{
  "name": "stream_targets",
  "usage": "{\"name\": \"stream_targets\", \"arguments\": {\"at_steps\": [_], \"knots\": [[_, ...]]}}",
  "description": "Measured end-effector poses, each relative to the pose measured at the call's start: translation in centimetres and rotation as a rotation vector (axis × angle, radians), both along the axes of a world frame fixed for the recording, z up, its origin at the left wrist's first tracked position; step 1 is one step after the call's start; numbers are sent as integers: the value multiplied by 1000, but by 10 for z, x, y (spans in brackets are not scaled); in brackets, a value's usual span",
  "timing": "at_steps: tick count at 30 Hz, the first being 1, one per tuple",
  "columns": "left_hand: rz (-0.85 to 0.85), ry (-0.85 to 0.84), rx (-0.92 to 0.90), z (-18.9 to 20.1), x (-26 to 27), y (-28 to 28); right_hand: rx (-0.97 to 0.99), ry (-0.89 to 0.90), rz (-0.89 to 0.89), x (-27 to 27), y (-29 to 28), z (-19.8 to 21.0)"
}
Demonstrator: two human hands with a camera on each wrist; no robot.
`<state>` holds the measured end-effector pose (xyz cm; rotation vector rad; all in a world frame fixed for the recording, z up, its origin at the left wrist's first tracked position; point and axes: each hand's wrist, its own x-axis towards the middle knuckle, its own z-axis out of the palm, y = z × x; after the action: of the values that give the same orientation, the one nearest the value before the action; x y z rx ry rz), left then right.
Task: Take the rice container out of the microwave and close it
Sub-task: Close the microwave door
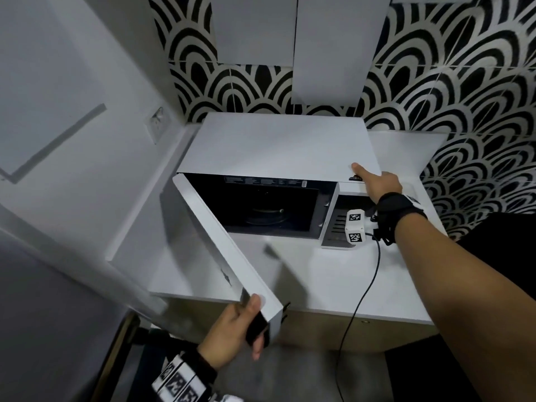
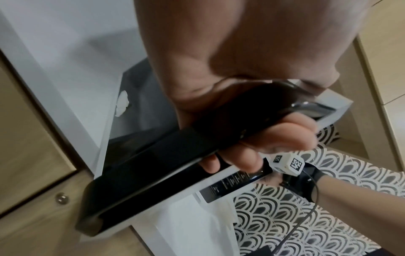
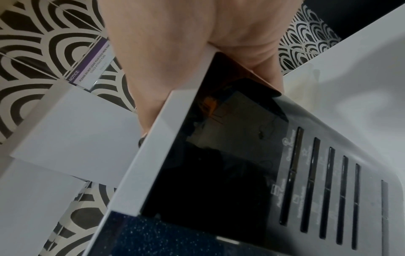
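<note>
A white microwave (image 1: 278, 143) stands on a white counter with its door (image 1: 214, 236) swung out to the left. My left hand (image 1: 240, 329) grips the door's outer end. In the left wrist view its fingers (image 2: 274, 138) curl round the black door handle (image 2: 175, 155). My right hand (image 1: 377, 181) rests flat on the microwave's top front right corner, above the control panel (image 1: 339, 227), holding nothing. Inside the dark cavity a dim round shape (image 1: 265, 214) shows. I cannot tell whether it is the rice container.
The counter (image 1: 319, 280) juts out in front of the microwave. A white wall (image 1: 72, 111) stands close on the left and black-and-white patterned tiles (image 1: 464, 82) behind. White cabinets (image 1: 327, 47) hang above. A black cable (image 1: 365, 288) trails from my right wrist over the counter edge.
</note>
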<state>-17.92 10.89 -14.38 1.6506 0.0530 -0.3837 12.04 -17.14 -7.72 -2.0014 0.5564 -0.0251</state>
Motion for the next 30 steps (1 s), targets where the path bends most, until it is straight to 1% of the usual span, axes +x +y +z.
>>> {"name": "stream_targets", "arguments": {"at_steps": [5,8,12,15,22,27,30], "knots": [[-81,-10,32,-2,42,-43,-30,-6,2,0,1,0],[-68,-9,29,-5,74,-72,-35,-7,10,0,1,0],[40,5,5,-4,115,-101,-28,-11,13,-1,1,0],[107,-14,19,-1,144,-119,-27,1,19,-1,1,1],[227,-23,47,2,192,-140,-38,3,6,1,0,0],[278,-14,-44,10,210,-150,-45,-3,2,1,0,-1],[321,14,-121,8,215,-152,-46,-1,0,2,0,-3]]}}
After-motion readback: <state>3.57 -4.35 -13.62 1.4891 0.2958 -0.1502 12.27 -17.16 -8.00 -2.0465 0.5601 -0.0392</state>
